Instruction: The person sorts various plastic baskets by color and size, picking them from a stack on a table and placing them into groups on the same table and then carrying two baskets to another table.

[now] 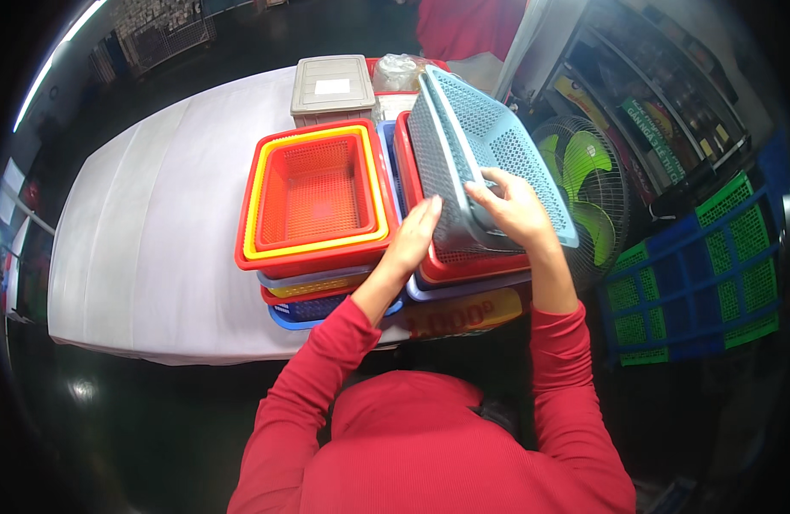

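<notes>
My right hand [519, 208] is closed on the near rim of a light blue perforated plastic basket [489, 120], which is tilted on its side above the right-hand stack. A grey-blue basket wall [431, 146] lies close against it on the left; I cannot tell whether it is a second basket. My left hand [414, 233] has its fingers stretched out, its fingertips against the near left side of this wall. Under the tilted basket is a red basket [472, 270]. Left of my left hand, nested red and yellow baskets [316, 193] top another stack, with blue and yellow ones below.
The stacks stand on a table with a white cloth [146, 231]. Behind them are a lidded grey box [330, 81] and a clear plastic bag [396, 73]. To the right are a green-bladed fan [587, 193], a shelf unit [660, 94] and a green and blue woven panel [694, 274].
</notes>
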A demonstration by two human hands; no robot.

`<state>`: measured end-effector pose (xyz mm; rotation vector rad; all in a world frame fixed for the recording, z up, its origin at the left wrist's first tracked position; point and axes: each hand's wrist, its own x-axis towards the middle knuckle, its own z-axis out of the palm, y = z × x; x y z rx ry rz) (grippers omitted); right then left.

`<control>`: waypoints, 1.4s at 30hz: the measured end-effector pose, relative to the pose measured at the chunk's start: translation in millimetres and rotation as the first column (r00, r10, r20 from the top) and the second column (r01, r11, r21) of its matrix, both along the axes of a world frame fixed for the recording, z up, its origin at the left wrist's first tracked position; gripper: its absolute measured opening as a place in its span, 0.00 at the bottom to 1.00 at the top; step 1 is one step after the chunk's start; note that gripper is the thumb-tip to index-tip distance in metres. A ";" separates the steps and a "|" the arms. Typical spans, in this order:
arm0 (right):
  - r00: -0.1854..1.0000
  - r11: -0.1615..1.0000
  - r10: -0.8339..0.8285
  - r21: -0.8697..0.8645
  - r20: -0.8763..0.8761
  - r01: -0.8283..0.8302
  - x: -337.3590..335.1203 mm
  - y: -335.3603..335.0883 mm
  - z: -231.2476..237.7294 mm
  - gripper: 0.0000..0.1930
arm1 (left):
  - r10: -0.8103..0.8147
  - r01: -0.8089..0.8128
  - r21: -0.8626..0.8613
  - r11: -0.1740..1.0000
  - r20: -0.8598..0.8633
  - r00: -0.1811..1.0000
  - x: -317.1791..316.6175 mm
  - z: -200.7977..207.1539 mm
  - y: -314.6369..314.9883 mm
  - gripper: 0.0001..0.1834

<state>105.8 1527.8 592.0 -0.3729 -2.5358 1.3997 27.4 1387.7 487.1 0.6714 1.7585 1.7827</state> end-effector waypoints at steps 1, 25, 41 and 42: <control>0.996 0.993 0.084 -0.076 -0.020 -0.086 9.1 5.4 5.4 0.24 | 0.026 -0.055 0.197 0.979 0.147 0.989 9.0 23.7 14.1 0.29; 0.944 0.831 0.276 0.538 -0.181 -0.140 79.7 30.4 -49.6 0.19 | 0.291 -0.401 0.448 0.799 0.295 0.910 -118.6 113.5 -155.9 0.19; 0.946 0.559 0.240 0.766 0.217 -0.318 50.0 27.5 -96.7 0.14 | 0.909 -0.998 0.041 0.036 0.414 0.050 -133.4 -76.7 -428.3 0.22; 0.942 0.553 0.247 0.765 0.227 -0.329 49.1 27.6 -95.4 0.14 | 0.908 -0.999 0.032 0.028 0.418 0.039 -129.7 -100.2 -432.0 0.22</control>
